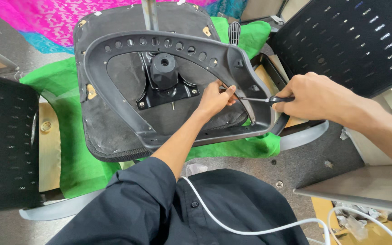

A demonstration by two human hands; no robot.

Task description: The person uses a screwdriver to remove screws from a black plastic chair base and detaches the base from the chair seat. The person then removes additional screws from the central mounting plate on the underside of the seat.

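On the upturned chair seat [114,118], the right hand [316,97] grips a screwdriver [262,99].

Chair repair workshop: upturned chair seat [128,113], mesh backrests [355,41], loose screws on floor [280,183].

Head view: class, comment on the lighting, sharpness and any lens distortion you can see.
Head view: soft, even light with faint shadows under the upturned seat frame; left hand, right hand and screwdriver are sharp, with no motion blur; wide-angle lens bows the edges, so the mesh chair back leans outward; no strong glare.
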